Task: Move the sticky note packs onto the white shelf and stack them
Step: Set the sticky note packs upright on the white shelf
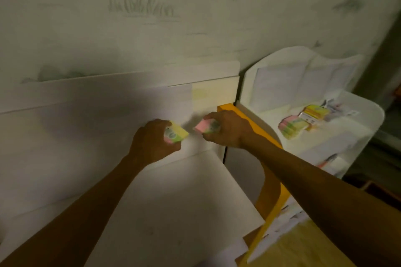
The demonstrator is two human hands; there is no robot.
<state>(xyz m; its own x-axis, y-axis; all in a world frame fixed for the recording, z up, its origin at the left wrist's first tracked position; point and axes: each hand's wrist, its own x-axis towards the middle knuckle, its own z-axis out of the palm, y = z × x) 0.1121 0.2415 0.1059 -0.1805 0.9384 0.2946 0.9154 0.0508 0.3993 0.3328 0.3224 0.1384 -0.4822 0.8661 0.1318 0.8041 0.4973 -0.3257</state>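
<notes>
White shelf [338, 134]: to its left, left hand [152, 141] grips one pack [176, 133]; right hand [227, 129] grips another pack [205, 126]. Labels unreadable.

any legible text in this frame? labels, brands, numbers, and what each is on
None can be read.
Pack in the left hand, sticky note pack: round label, too blurred to read.
Pack in the right hand, second pack: label blurred.
Packs on the white shelf, shelf packs: print too small.
Yellow packet behind them: markings unreadable.
</notes>
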